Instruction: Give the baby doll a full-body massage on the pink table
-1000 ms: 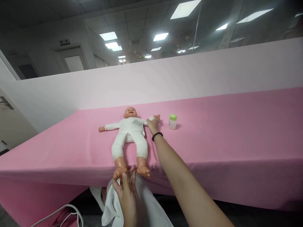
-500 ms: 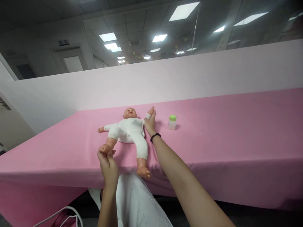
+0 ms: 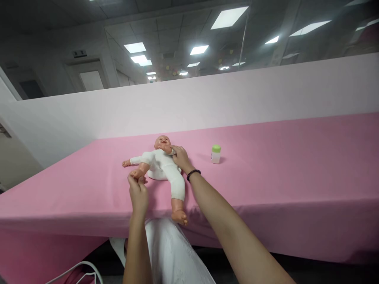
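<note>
A baby doll (image 3: 162, 161) in a white suit lies on its back on the pink-covered table (image 3: 266, 169), head toward the wall. My left hand (image 3: 138, 191) grips the doll's foot on the left side, with that leg bent and raised. With my right hand (image 3: 181, 157), a dark beaded bracelet on its wrist, I hold the doll's forearm on the right side, folded across its chest near the chin. The doll's other arm stretches out to the left, and its other leg points at the table's front edge.
A small jar with a green lid (image 3: 216, 154) stands to the right of the doll. Behind the table runs a low white wall (image 3: 237, 96) with glass above. A white curved frame (image 3: 89, 266) is at the lower left.
My right hand has brought the doll's arm from outstretched to folded over its chest. My left hand has pushed the held foot up toward the doll's body, bending the leg more.
</note>
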`<state>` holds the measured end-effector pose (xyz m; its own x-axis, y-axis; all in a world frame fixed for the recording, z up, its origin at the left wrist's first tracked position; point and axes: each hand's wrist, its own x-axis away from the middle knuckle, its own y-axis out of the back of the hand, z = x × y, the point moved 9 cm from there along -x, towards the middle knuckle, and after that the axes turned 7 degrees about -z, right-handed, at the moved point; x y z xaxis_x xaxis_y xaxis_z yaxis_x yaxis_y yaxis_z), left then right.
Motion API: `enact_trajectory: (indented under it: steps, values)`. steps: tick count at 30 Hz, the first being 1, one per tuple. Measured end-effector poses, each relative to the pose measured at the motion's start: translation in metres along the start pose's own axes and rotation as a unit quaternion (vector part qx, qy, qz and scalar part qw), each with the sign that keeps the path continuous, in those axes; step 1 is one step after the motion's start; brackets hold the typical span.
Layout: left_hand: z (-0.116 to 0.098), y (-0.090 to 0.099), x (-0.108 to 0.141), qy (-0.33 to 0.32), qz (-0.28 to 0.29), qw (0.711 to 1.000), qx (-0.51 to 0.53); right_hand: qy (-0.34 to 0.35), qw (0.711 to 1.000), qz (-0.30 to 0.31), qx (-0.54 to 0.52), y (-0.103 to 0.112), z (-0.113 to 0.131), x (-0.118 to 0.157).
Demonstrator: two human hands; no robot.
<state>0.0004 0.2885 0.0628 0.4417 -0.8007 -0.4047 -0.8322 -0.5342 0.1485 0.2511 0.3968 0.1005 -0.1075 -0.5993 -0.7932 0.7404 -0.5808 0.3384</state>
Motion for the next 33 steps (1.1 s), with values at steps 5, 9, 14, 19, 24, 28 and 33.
enact_trajectory:
  steps: [5, 9, 14, 19, 24, 28, 33]
  values:
    - [0.022, 0.050, 0.051, -0.019, -0.182, 0.983, 0.034, -0.149, 0.976, -0.118, -0.106, 0.016, -0.029, 0.000]
    - [0.036, 0.061, 0.081, -0.116, -0.216, 0.967, 0.063, -0.354, 0.890, -0.248, -0.147, 0.037, -0.073, 0.020]
    - [0.072, 0.073, 0.076, -0.064, -0.241, 0.965, 0.078, -0.479, 0.817, -0.285, -0.150, 0.040, -0.107, 0.044]
    - [0.077, 0.076, 0.074, -0.063, -0.238, 0.959, 0.142, -0.511, 0.792, -0.287, -0.173, 0.034, -0.117, 0.050]
    - [0.083, 0.074, 0.079, -0.060, -0.231, 0.953, 0.184, -0.523, 0.776, -0.295, -0.191, 0.035, -0.116, 0.052]
    - [0.087, 0.075, 0.080, -0.073, -0.228, 0.956, 0.167, -0.530, 0.766, -0.304, -0.202, 0.037, -0.115, 0.054]
    - [0.094, 0.078, 0.086, -0.131, -0.236, 0.958, 0.091, -0.524, 0.755, -0.329, -0.215, 0.042, -0.112, 0.054]
